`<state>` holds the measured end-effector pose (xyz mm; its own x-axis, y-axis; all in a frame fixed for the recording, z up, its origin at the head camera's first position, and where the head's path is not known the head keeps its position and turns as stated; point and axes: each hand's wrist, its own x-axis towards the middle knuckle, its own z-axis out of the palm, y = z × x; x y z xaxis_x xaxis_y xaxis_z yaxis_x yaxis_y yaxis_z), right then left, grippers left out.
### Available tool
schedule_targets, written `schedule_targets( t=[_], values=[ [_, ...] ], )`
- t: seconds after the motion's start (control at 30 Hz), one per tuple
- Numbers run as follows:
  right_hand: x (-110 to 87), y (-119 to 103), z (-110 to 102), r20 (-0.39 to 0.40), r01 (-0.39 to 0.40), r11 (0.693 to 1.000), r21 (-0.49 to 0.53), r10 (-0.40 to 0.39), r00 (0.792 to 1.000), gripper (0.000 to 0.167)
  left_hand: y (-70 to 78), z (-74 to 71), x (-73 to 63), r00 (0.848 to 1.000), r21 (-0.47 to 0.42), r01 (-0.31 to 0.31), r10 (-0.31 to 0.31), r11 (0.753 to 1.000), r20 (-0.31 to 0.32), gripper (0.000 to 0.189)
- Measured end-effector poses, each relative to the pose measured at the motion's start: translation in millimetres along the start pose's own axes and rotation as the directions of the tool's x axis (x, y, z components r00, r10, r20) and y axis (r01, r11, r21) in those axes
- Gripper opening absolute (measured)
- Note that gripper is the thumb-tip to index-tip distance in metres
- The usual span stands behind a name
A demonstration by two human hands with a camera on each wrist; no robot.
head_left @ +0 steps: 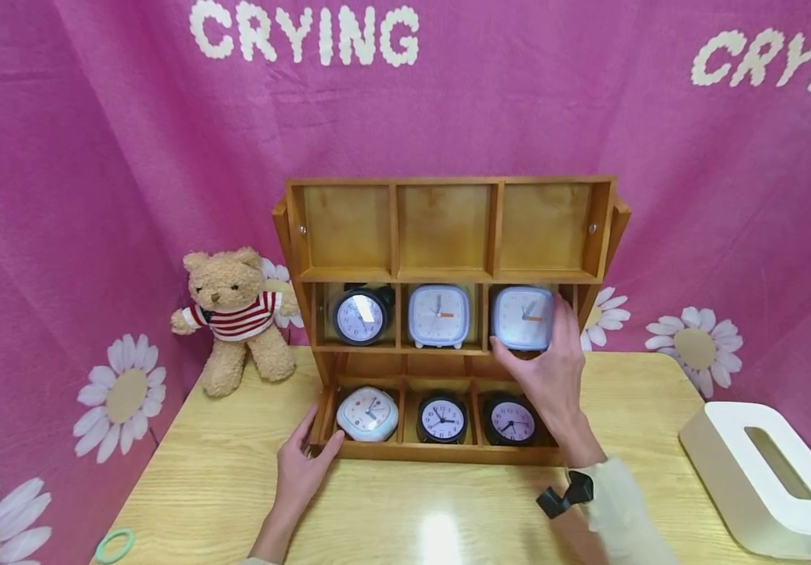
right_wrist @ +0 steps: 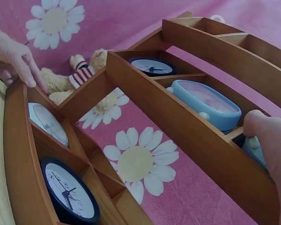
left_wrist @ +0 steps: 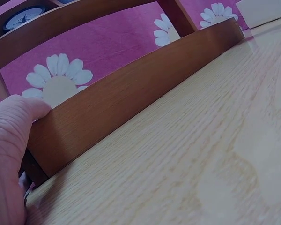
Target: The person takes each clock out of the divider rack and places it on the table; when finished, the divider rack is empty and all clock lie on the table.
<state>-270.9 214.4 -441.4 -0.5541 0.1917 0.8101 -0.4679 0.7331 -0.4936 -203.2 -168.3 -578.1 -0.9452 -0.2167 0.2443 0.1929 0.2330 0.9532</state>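
Blue clock [head_left: 522, 318] sits in the middle tier's right compartment of the wooden rack [head_left: 433, 453]; I see the right hand's [head_left: 552, 373] fingers gripping it. Left hand [head_left: 301, 463]: fingers clasp the rack's lower left corner, on the counter [head_left: 370, 502].

6 clks [head_left: 439, 315], 2 hands [head_left: 301, 472], 1 wdn shelf [head_left: 440, 453], 1 teddy [head_left: 239, 320], 1 wht box [head_left: 737, 479], 1 grn ring [head_left: 100, 548]
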Motion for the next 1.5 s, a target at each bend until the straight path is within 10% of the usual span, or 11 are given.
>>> schedule_targets(
  t=[0.87,1.5],
  values=[
    [-26.8,-4.0,-52.7,-0.003,0.049,0.996,0.079,-0.049,0.999,0.101,-1.4,2.8,0.3,1.0,0.022,0.012,-0.012,1.0,0.013,0.071],
    [-79.9,40.3,-87.6,-0.102,0.001,1.0,0.028,0.002,0.995,0.102,-2.7,0.8,1.3,1.0,0.012,-0.003,0.003,1.0,0.002,0.071]
  ],
)
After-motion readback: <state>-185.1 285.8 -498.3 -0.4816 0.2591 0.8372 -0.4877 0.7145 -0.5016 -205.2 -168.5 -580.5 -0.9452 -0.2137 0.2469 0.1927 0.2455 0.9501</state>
